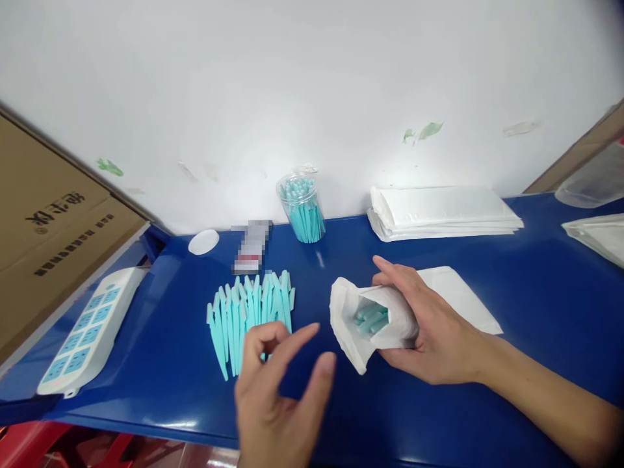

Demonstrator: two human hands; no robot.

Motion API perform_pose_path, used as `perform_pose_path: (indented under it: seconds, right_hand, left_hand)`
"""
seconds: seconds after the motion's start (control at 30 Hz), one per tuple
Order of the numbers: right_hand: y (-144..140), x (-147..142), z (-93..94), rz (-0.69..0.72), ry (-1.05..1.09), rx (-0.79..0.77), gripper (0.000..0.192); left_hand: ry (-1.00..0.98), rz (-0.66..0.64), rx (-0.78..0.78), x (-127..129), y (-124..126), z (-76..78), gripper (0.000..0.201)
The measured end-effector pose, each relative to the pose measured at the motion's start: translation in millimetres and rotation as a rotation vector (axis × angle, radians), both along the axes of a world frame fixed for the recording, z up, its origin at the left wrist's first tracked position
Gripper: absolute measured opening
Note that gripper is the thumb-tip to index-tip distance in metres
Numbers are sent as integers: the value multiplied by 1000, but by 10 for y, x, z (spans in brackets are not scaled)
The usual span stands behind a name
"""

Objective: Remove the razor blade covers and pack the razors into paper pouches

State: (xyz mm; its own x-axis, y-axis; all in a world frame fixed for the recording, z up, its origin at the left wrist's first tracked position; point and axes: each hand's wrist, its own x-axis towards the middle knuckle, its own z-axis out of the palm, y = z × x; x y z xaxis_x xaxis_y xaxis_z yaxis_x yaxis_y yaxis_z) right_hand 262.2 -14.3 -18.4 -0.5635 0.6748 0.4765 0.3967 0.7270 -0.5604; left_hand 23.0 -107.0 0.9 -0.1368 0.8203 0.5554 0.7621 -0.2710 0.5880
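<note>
- Teal sticks (251, 312) lie fanned on the blue worktop (536, 292), at ten o'clock of the left hand (277, 396), whose fingers spread loosely, empty.
- A clear cup (302, 208) at twelve o'clock holds more sticks.
- The right hand (429, 325) grips a white pouch (370, 322), teal sticks inside.

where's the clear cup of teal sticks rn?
In the head view the clear cup of teal sticks stands upright at the back of the blue table, just left of centre by the wall, between the blurred packet and the white bag stack.

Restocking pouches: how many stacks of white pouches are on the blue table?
2: one stack by the wall, another at the right edge, partly cut off.
</note>
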Motion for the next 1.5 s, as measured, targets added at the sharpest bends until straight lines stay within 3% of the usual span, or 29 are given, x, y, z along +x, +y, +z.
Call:
perform_pose_path:
  seconds: [0.07,0.2,0.27,0.33,0.5,0.67,0.77,0.87,0.97,1.07,1.17,1.3,1.37,1.43,1.5]
  right_hand:
    - [13,-1,1,3,-16,-16,106]
    - [18,-22,5,21,-43,-21,104]
    - [12,-29,6,20,-50,-19,102]
    - [7,-30,3,16,-50,-17,101]
    - [13,-20,-12,33,-54,-10,102]
    - [23,-16,-24,51,-52,-13,103]
    - [23,-17,-33,49,-55,-23,104]
    - [20,-22,-37,25,-49,-25,107]
    - [16,-28,-26,19,-15,-2,108]
    - [8,-30,-13,20,19,35,107]
    - [-4,-31,-8,20,35,32,107]
    - [-5,-29,-4,20,13,27,107]
    - [8,-18,-3,3,-25,9,107]
    - [26,-2,-5,-9,-65,-22,109]
    - [41,10,-11,-9,-92,-37,110]
  left_hand:
    - [50,121,-79,-267,-12,19,8]
    - [269,356,-489,-505,214,25,25]
    - [332,391,-665,-491,368,30,29]
    - [335,372,-722,-456,487,34,30]
    - [272,325,-750,-500,572,22,34]
    - [155,377,-641,-622,430,57,38]
    - [-181,360,-478,-489,264,115,41]
    - [-449,265,-185,-153,157,173,23]
    - [-276,17,-118,195,174,226,7]
    - [-93,-142,-238,358,223,272,23]
    - [-72,-64,-177,332,231,279,38]
    - [8,-106,-64,149,257,197,24]
    - [130,2,-169,15,303,141,23]
    - [291,148,-368,-115,361,94,26]
    - [409,177,-543,-201,418,60,23]
